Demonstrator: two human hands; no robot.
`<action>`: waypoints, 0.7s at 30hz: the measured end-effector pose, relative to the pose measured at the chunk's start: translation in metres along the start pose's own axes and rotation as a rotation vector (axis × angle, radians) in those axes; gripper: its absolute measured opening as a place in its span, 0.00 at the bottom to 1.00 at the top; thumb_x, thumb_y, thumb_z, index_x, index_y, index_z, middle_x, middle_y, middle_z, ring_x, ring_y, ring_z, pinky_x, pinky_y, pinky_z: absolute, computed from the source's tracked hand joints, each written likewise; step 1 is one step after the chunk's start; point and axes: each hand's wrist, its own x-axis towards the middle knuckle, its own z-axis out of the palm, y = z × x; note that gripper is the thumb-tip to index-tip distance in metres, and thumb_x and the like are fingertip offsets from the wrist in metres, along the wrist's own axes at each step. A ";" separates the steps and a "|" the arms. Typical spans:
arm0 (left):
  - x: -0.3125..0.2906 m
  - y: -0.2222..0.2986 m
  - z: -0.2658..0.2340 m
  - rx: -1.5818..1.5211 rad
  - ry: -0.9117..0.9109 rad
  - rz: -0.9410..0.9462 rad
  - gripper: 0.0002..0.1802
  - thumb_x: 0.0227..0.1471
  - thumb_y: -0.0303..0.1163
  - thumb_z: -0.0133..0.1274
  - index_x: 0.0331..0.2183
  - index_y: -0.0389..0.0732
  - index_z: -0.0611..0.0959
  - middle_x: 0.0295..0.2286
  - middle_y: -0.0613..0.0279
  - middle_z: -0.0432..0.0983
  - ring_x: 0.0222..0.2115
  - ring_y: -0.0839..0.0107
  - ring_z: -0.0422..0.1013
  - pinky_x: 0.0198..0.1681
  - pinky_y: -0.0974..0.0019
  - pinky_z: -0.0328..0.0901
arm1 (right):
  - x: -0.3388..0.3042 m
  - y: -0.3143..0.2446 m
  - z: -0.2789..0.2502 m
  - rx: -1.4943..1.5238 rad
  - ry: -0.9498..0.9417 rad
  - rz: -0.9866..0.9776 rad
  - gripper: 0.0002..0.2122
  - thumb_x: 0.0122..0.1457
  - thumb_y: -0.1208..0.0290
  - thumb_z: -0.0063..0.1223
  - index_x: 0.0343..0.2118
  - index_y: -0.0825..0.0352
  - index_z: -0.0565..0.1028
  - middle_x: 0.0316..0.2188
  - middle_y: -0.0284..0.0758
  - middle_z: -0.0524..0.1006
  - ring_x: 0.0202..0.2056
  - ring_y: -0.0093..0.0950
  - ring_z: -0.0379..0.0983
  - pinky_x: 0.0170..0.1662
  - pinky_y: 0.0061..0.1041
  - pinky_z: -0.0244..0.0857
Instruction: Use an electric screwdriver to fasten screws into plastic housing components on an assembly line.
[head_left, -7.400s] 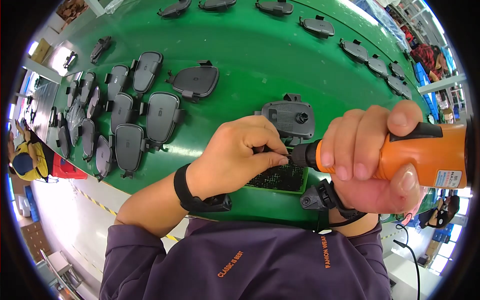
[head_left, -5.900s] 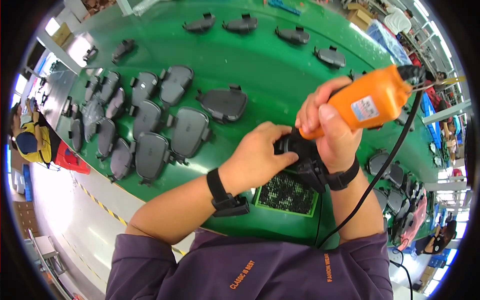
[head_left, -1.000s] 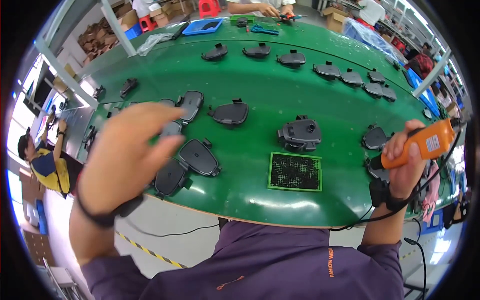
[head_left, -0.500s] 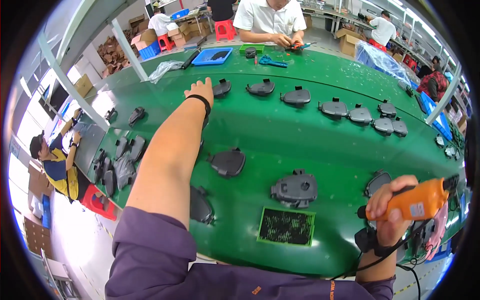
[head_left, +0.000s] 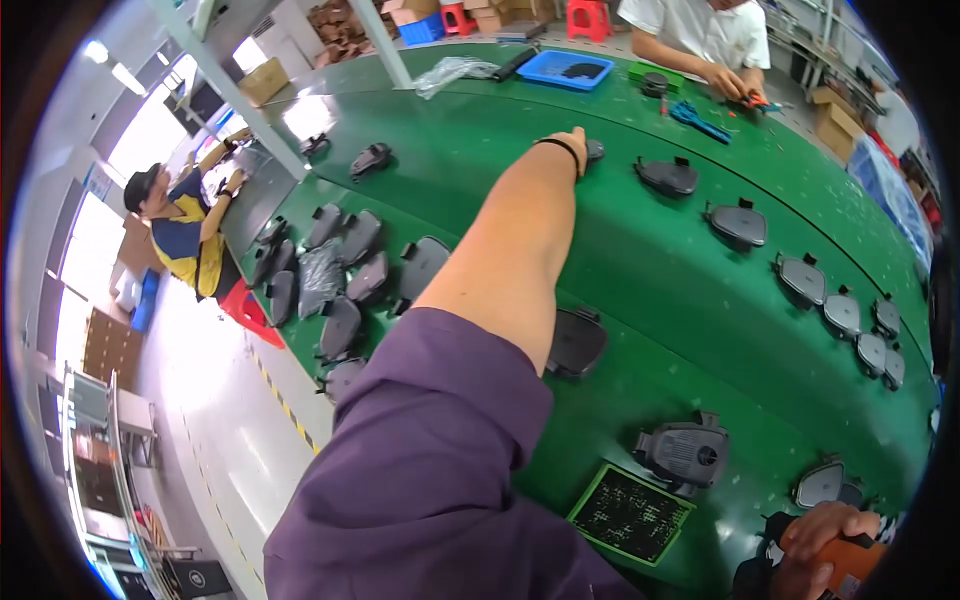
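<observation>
My left hand [head_left: 573, 148] is stretched far out over the green table, beside a dark grey rounded housing [head_left: 595, 150] that it partly hides. Its fingers are mostly out of sight behind the wrist and black band. My right hand [head_left: 830, 530] is at the lower right edge, wrapped round an orange electric screwdriver [head_left: 852, 568], which is partly cut off. Near it lie another housing [head_left: 820, 483] and, to its left, a housing with a vented back [head_left: 690, 450]. In front of that one sits a green-rimmed tray [head_left: 590, 497] of small black parts.
Similar housings [head_left: 737, 222] stand in a row toward the right. More housings [head_left: 340, 328] and a clear plastic bag [head_left: 320, 275] cluster at the left. A blue tray [head_left: 530, 70] and a blue tool [head_left: 700, 121] lie farther back. Co-workers sit across and at left; a post [head_left: 383, 45] rises behind.
The view has swung left, so the table's contents appear farther right. My left arm still reaches out over the table. My right hand and the orange electric screwdriver have dropped toward the lower right edge.
</observation>
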 end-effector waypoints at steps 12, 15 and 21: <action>-0.188 -0.028 -0.204 0.371 -0.027 0.266 0.22 0.51 0.43 0.51 0.36 0.32 0.82 0.28 0.49 0.82 0.31 0.58 0.80 0.36 0.55 0.72 | -0.024 -0.014 0.018 -0.138 0.349 -0.070 0.24 0.60 0.59 0.61 0.47 0.69 0.63 0.19 0.28 0.65 0.21 0.19 0.63 0.27 0.17 0.61; -0.253 -0.105 -0.272 0.137 -0.094 -0.003 0.17 0.51 0.42 0.53 0.28 0.37 0.84 0.20 0.61 0.77 0.21 0.67 0.71 0.25 0.59 0.64 | -0.027 -0.020 0.019 -0.100 0.302 -0.072 0.24 0.61 0.59 0.60 0.49 0.70 0.62 0.20 0.28 0.65 0.22 0.18 0.62 0.29 0.16 0.60; -0.374 -0.235 -0.294 0.240 0.063 -0.398 0.17 0.53 0.36 0.51 0.36 0.30 0.82 0.34 0.39 0.82 0.37 0.51 0.80 0.40 0.51 0.73 | -0.030 -0.018 0.020 -0.136 0.294 -0.042 0.21 0.64 0.62 0.56 0.51 0.70 0.62 0.20 0.28 0.63 0.22 0.17 0.59 0.30 0.17 0.58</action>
